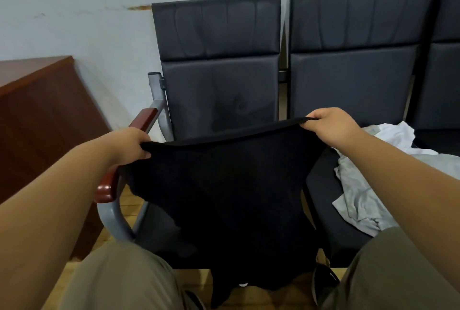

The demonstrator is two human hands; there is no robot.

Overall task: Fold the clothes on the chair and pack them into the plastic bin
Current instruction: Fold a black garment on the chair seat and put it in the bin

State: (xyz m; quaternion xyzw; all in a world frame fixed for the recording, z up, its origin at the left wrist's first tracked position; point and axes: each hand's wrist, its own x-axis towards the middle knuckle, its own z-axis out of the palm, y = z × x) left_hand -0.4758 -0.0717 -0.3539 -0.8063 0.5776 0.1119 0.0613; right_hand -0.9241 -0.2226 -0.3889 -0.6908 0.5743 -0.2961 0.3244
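1. One piece in hand, head view: black garment (224, 185) hangs spread over the front edge of the chair (219, 90) seat, unfolded. Pale clothes (361, 197) lie heaped on the neighbouring seat. No bin in sight. Task looks barely begun.
2. Left hand (129, 145) and right hand (331, 125) each grip a top corner of the garment, fingers curled round the cloth.

1 head view (close), down onto chair (219, 90).
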